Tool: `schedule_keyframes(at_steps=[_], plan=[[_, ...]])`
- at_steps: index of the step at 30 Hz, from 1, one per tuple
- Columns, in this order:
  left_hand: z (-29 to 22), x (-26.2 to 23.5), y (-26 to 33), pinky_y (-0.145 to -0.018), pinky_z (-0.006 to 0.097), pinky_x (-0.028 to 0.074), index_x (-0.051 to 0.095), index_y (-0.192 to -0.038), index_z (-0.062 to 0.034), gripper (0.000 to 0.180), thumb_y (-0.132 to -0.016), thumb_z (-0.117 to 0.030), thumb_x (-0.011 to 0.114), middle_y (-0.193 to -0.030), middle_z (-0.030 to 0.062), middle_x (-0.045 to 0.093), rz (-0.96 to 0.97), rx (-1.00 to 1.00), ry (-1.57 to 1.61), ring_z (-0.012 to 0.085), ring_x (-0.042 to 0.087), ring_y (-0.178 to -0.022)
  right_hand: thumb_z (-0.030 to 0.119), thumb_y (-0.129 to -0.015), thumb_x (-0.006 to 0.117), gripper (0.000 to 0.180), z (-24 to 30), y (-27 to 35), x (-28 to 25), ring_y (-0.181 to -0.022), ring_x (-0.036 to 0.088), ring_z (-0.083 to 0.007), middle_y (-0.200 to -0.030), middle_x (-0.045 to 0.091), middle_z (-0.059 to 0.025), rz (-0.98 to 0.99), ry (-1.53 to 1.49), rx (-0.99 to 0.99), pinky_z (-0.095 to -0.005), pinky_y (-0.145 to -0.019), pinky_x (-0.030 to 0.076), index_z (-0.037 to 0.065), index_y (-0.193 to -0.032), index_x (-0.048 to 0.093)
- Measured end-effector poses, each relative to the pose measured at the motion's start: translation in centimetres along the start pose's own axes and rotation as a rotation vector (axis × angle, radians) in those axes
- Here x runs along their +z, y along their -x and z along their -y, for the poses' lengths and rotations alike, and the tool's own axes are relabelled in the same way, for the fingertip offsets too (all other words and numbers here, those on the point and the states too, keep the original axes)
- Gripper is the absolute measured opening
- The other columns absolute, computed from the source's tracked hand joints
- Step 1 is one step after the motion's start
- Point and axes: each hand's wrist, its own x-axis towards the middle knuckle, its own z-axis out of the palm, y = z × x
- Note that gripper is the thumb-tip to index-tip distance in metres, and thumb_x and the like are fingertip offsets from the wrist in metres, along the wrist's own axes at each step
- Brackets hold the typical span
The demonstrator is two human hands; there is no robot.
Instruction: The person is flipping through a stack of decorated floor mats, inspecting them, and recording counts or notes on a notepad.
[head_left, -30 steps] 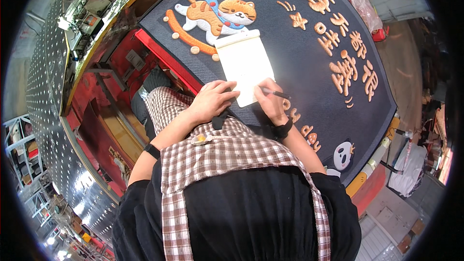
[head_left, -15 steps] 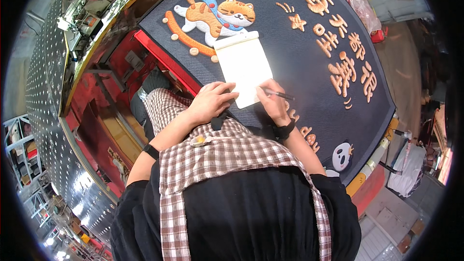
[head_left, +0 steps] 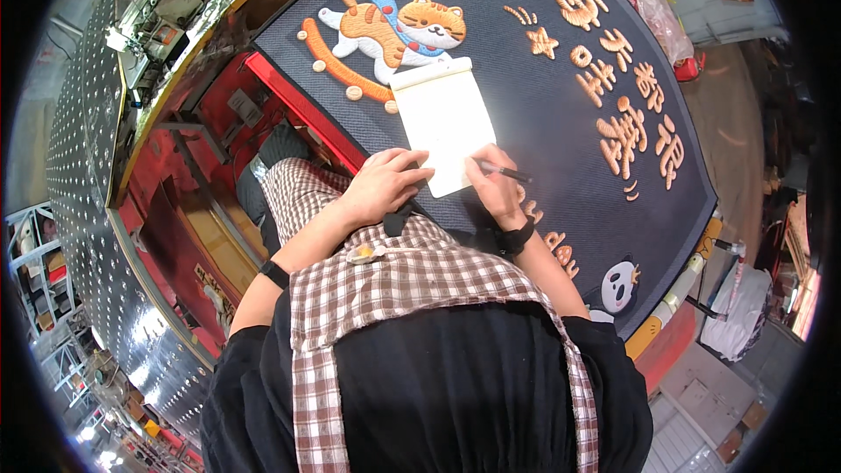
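A white notepad (head_left: 445, 118) with its top pages folded over lies on a dark mat (head_left: 526, 114), washed bright by glare. My left hand (head_left: 385, 182) rests at the pad's lower left edge, fingers stretched out flat with the tips on the paper. In my right hand (head_left: 497, 184) a dark pen (head_left: 508, 172) is pinched, its back end pointing right. That hand lies on the lower right part of the page; the pen's tip is hidden behind the fingers. Whatever is written on the sheet cannot be made out.
An orange cat figure (head_left: 399, 26) and raised orange lettering (head_left: 618, 136) decorate the mat; a koala face (head_left: 620, 287) sits near its right corner. To the left stand a red frame (head_left: 302, 109) and a dotted black panel (head_left: 96, 123). Plastic bags (head_left: 653, 17) lie at the far right.
The pen in my right hand has tilted slightly. Both hands stay in about the same place on the notepad.
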Motion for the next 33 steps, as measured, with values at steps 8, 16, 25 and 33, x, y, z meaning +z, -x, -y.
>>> schedule_keyframes(at_steps=[8, 16, 25, 33], plan=[[-0.05, 0.05, 0.01, -0.099, 0.042, 0.038, 0.061, -0.119, -0.0155, 0.038, -0.081, -0.013, 0.064, -0.132, 0.0056, 0.049, 0.002, -0.006, 0.004, 0.0260, 0.045, -0.121, 0.008, -0.080, 0.065, 0.011, 0.19, 0.07, 0.11, -0.072, 0.056, -0.0243, -0.073, 0.061, -0.0100, -0.016, -0.023, 0.057, -0.0369, -0.066, 0.044, 0.002, -0.075, 0.056], [-0.17, -0.06, -0.02, -0.099, 0.042, 0.038, 0.061, -0.118, -0.0146, 0.039, -0.080, -0.012, 0.064, -0.131, 0.0051, 0.049, -0.008, 0.003, -0.004, 0.0255, 0.046, -0.119, 0.008, -0.080, 0.064, 0.011, 0.04, 0.07, 0.09, -0.071, 0.055, -0.0239, -0.072, 0.060, -0.0096, -0.006, -0.048, 0.063, -0.0365, -0.066, 0.044, 0.002, -0.075, 0.056], [-0.11, -0.03, -0.04, -0.099, 0.042, 0.038, 0.061, -0.119, -0.0152, 0.038, -0.081, -0.013, 0.063, -0.132, 0.0055, 0.049, 0.002, -0.004, 0.001, 0.0260, 0.045, -0.120, 0.006, -0.079, 0.064, 0.012, 0.04, 0.08, 0.14, -0.069, 0.054, -0.0241, -0.071, 0.059, -0.0096, -0.020, -0.018, 0.051, -0.0366, -0.065, 0.044, 0.002, -0.073, 0.055], [-0.07, 0.05, 0.02, -0.100, 0.042, 0.037, 0.061, -0.119, -0.0157, 0.038, -0.081, -0.013, 0.063, -0.133, 0.0056, 0.049, 0.005, -0.012, 0.002, 0.0262, 0.045, -0.120, 0.006, -0.078, 0.064, 0.011, -0.09, 0.05, 0.18, -0.069, 0.054, -0.0241, -0.070, 0.059, -0.0097, -0.020, -0.011, -0.001, -0.0364, -0.064, 0.044, 0.002, -0.074, 0.054]])
